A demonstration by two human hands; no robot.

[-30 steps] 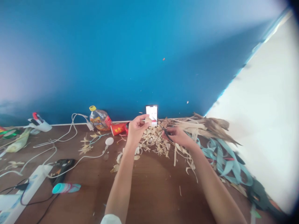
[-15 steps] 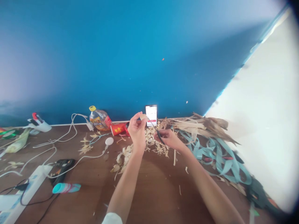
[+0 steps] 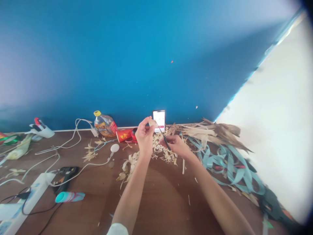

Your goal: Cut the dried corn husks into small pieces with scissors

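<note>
My left hand point(image 3: 144, 134) is raised over the table, its thumb and fingers pinching a small pale piece of corn husk point(image 3: 153, 123). Lower and to the right, my right hand point(image 3: 178, 146) is closed around a pair of dark-handled scissors point(image 3: 167, 142). Their thin blades point up and left, with the tips at the husk's edge; whether they touch it I cannot tell. Below and between the hands lies a heap of cut husk pieces point(image 3: 157, 147). A phone point(image 3: 160, 118) with a lit screen stands upright against the wall just behind the husk piece.
Dried husks point(image 3: 207, 130) and tangled light-blue ribbon point(image 3: 227, 163) lie at right. A bottle point(image 3: 105, 124), a red can point(image 3: 124, 135) and a white cable point(image 3: 84, 165) are at left. Nearer are a power strip point(image 3: 29, 202) and a blue roll point(image 3: 69, 196). A blue wall point(image 3: 122, 65) rises behind.
The husk piece has shifted slightly to the right and turned a little in my left hand. My right hand still grips the scissors in nearly the same place.
</note>
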